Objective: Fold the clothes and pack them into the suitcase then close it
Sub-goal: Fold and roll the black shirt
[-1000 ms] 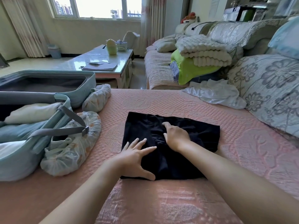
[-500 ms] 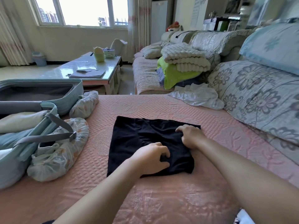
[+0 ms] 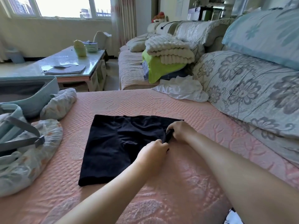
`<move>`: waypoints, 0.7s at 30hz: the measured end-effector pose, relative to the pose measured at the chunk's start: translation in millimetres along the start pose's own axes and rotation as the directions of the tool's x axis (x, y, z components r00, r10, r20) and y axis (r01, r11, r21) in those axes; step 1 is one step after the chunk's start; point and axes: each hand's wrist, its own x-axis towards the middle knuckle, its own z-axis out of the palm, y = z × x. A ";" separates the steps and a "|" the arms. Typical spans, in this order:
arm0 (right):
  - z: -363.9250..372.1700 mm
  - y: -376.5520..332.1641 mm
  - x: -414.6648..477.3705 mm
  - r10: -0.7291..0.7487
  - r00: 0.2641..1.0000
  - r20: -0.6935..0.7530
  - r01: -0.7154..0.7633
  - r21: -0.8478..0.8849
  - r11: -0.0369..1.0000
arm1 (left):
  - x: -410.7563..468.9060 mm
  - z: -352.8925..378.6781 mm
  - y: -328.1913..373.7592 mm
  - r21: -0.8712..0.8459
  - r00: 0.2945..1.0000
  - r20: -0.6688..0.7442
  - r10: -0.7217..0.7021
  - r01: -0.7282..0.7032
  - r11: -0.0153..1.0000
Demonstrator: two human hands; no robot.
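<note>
Both the left hand [image 3: 152, 151] and the right hand [image 3: 181, 131] pinch the right edge of the black garment [image 3: 119, 147]. It lies flat on the pink cover [image 3: 178, 188], to the right of the open suitcase [image 3: 48, 94]. The fold probably goes best if both hands lift together and lay that edge evenly leftward. The garment's long axis runs away from the person, near end angled left.
</note>
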 end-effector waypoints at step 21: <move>10.3 -264.8 60.5 -0.462 0.887 0.016 0.458 0.105 0.883 | -113.7 -102.0 -193.1 0.002 0.565 0.303 -0.768 0.805 0.593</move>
